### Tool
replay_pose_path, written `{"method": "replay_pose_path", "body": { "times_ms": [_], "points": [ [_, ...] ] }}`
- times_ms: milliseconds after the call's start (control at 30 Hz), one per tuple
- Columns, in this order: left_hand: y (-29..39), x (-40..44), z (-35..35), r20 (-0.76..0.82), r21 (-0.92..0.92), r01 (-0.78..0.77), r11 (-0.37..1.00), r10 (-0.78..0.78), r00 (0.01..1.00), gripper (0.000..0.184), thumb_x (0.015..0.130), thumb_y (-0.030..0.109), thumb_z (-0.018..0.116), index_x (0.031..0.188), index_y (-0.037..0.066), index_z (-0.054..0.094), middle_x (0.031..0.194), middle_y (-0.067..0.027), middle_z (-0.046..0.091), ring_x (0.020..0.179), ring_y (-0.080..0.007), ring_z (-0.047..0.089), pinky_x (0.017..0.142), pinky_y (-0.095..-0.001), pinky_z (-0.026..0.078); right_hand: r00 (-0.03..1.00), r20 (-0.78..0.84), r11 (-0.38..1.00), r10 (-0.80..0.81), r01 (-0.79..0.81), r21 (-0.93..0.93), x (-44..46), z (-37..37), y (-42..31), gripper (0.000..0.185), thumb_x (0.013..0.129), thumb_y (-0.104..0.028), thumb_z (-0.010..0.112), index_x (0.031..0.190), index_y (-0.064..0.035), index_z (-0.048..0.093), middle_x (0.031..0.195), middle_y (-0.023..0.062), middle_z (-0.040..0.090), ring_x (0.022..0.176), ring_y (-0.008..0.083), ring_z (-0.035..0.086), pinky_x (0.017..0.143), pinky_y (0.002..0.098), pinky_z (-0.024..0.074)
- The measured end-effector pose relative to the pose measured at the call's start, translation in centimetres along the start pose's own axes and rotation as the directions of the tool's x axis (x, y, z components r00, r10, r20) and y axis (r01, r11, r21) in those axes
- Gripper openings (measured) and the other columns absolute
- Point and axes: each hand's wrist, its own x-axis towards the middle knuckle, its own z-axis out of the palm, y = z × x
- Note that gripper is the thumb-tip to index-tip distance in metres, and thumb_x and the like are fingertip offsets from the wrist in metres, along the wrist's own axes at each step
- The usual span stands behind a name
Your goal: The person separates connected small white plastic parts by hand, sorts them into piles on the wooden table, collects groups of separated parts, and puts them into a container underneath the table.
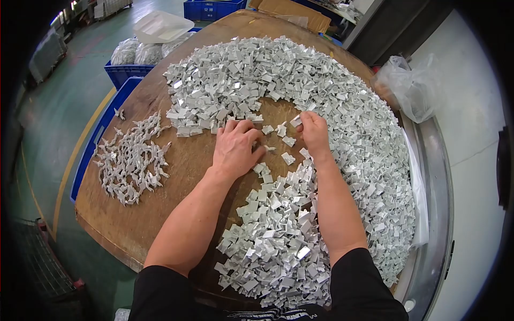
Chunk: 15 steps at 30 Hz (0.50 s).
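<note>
Right hand (315, 135): thumb and forefinger closed on one metal piece (295, 121), other fingers curled in, just above the table (184, 184). Piece is small, pale silver, flat-faced, roughly rectangular, one face catching light; finer detail too small to read.

Left hand (234, 145): fingers bent and partly spread, palm down at the inner edge of the big pile (369, 155). Can't tell if it grips anything; fingertips partly hidden.

Loose pieces (288, 158) lie between the hands: same silvery finish, flat plates with uneven edges, mixed orientations. Big pile curves around the far and right sides; smaller heap (276, 235) sits between the forearms. Knobbly, branched grey bits (131, 160) spread separately at left.
</note>
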Motion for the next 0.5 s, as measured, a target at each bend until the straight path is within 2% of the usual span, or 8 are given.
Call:
{"method": "replay_pose_path", "body": {
  "times_ms": [67,133,233,333,433,467,500],
  "points": [
    [-0.6,0.1,0.9,-0.038,-0.002,0.038,0.999,-0.038,0.999,0.023,0.076,0.02,0.075,0.096,0.01,0.067,0.109,-0.0043,0.061,0.106,-0.0272,0.053,0.089,-0.0413,0.042,0.986,-0.086,0.963,-0.141,0.117,-0.243,0.1,0.1,0.4,0.018,0.088,-0.017,0.056,0.093,-0.0022,0.066,0.084,0.0083,0.066,0.078,0.0225,0.063,0.071,0.0359,0.0504],
    [-0.8,0.0,1.2,-0.082,0.011,0.081,0.997,-0.08,0.993,0.02,0.076,0.019,0.075,0.089,0.009,0.064,0.107,-0.005,0.062,0.105,-0.0279,0.053,0.089,-0.0411,0.042,0.941,-0.119,0.852,-0.316,0.226,-0.473,-0.6,0.6,0.0,0.018,0.082,-0.013,0.056,0.092,-0.0064,0.069,0.087,0.0114,0.065,0.084,0.0281,0.063,0.076,0.0392,0.0508],
    [-0.7,0.1,1.2,-0.086,0.01,0.075,0.997,-0.074,0.994,0.018,0.074,0.015,0.072,0.087,0.009,0.062,0.107,-0.0061,0.061,0.103,-0.0289,0.053,0.089,-0.0416,0.042,0.875,0.015,0.781,-0.483,0.439,-0.444,-0.4,1.1,0.3,0.028,0.078,-0.009,0.054,0.101,-0.0075,0.071,0.087,0.0123,0.066,0.088,0.0299,0.063,0.08,0.0408,0.051],
    [-0.4,0.1,0.7,-0.029,0.016,0.095,0.995,-0.095,0.995,0.018,0.071,0.012,0.068,0.087,0.009,0.06,0.105,-0.0063,0.061,0.104,-0.029,0.052,0.09,-0.0422,0.041,0.85,0.281,0.782,-0.445,0.522,-0.339,-1.1,0.6,-1.1,0.036,0.078,-0.005,0.052,0.108,-0.0071,0.071,0.088,0.0131,0.066,0.089,0.0287,0.063,0.082,0.0382,0.0513],
    [-0.4,0.1,0.5,0.006,0.002,0.092,0.996,-0.092,0.996,0.021,0.068,0.012,0.067,0.088,0.011,0.061,0.103,-0.0058,0.06,0.105,-0.0289,0.051,0.09,-0.0429,0.041,0.751,0.414,0.824,-0.514,0.567,-0.005,-2.0,0.8,-2.2,0.037,0.077,0.0,0.05,0.107,-0.0043,0.071,0.089,0.0116,0.067,0.087,0.0227,0.064,0.081,0.0337,0.0516],
    [-0.4,0.1,0.5,0.002,-0.006,0.079,0.997,-0.079,0.997,0.023,0.069,0.012,0.067,0.091,0.012,0.063,0.103,-0.0055,0.059,0.105,-0.0287,0.051,0.09,-0.0429,0.04,0.826,0.401,0.912,-0.396,0.302,0.279,-2.4,1.4,-2.1,0.041,0.075,0.008,0.044,0.106,-0.0025,0.07,0.095,0.0056,0.069,0.083,0.0133,0.062,0.078,0.0288,0.0499],
    [-0.4,0.1,0.5,-0.003,-0.012,0.066,0.998,-0.066,0.998,0.025,0.069,0.012,0.067,0.093,0.013,0.064,0.103,-0.0052,0.059,0.105,-0.0285,0.051,0.091,-0.0429,0.04,0.838,0.401,0.924,-0.37,0.287,0.253,-2.1,1.3,-1.6,0.036,0.076,0.006,0.047,0.103,-0.0019,0.07,0.094,0.0051,0.069,0.081,0.0124,0.062,0.076,0.0282,0.0497]
  ]
}}
